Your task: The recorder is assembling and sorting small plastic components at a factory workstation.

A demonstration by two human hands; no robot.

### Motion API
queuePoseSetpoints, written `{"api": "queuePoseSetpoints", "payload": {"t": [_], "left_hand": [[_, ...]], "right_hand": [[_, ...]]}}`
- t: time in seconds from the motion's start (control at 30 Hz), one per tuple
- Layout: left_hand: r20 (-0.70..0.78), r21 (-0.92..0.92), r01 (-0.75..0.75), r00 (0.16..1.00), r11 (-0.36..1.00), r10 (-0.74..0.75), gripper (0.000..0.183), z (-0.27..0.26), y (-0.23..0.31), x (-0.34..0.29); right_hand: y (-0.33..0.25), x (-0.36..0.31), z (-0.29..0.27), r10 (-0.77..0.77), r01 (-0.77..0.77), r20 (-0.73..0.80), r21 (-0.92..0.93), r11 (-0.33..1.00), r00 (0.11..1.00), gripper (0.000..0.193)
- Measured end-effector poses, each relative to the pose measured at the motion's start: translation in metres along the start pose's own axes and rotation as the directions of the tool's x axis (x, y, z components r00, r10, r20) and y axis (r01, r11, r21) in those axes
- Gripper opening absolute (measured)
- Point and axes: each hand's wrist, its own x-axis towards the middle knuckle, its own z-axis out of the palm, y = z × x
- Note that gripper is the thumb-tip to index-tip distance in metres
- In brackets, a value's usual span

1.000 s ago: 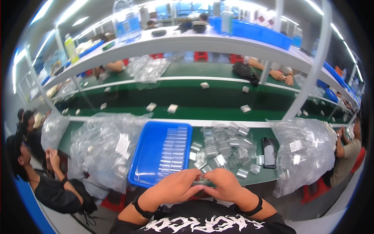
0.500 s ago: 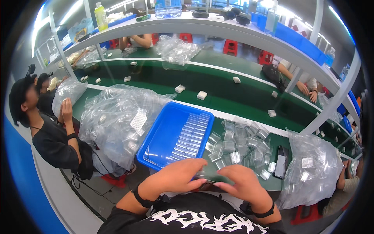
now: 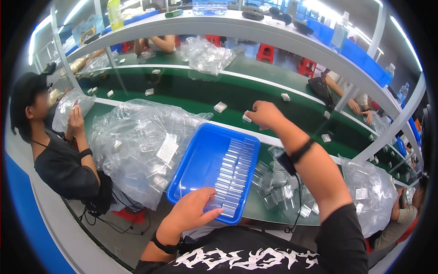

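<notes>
My right hand [image 3: 265, 114] reaches far out over the green conveyor belt [image 3: 182, 89], its fingers closed at the near edge on a small white box [image 3: 247, 118]. My left hand [image 3: 194, 209] is open over the near side of a blue tray [image 3: 194, 150], thumb and fingers apart with nothing between them. Clear plastic cases [image 3: 232, 166] stand in rows along the tray's right side. Right of the tray lies a loose pile of clear plastic cases [image 3: 273, 185], partly hidden by my right forearm.
Other white boxes [image 3: 220, 107] lie scattered on the belt. Large clear plastic bags [image 3: 132, 137] flank my place, another [image 3: 369, 192] at right. A shelf [image 3: 150, 25] with bottles runs above the belt. A person [image 3: 64, 155] works at left; other people's hands show across and at right.
My right hand has gone from beside my left hand out to the belt and closed on a white box. My left hand has moved slightly left and down. Boxes on the belt have shifted right.
</notes>
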Motion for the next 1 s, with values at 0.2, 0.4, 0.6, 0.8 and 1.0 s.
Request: {"api": "queuePoseSetpoints", "payload": {"t": [0.2, 0.4, 0.6, 0.8, 1.0], "left_hand": [[-0.007, -0.04, 0.13, 0.991, 0.991, -0.131, 0.055, -0.019, -0.011, -0.045], [-0.092, -0.265, 0.229, 0.961, 0.937, -0.261, 0.055, -0.027, -0.027, -0.075], [-0.12, -0.518, 0.116, 0.971, 0.848, -0.207, 0.066, -0.027, -0.028, -0.052], [-0.226, -0.915, -0.139, 0.955, 0.378, -0.195, 0.094, -0.017, 0.007, 0.024], [-0.122, -0.992, -0.117, 0.982, 0.046, -0.145, 0.106, 0.011, 0.037, 0.061]], "right_hand": [[0.036, 0.092, 0.095, 0.116, -0.138, -0.14, -0.161, 0.977, 0.983, 0.086], [0.077, 0.129, 0.109, 0.199, -0.225, -0.176, -0.14, 0.964, 0.964, 0.077], [-0.004, 0.045, 0.039, 0.039, -0.109, 0.14, 0.535, 0.838, 0.989, 0.068], [-0.048, -0.16, 0.027, -0.559, -0.032, 0.163, 0.971, 0.237, 0.813, 0.07], [0.001, -0.218, 0.051, -0.533, 0.182, -0.035, 0.957, 0.227, 0.845, 0.075]]}}
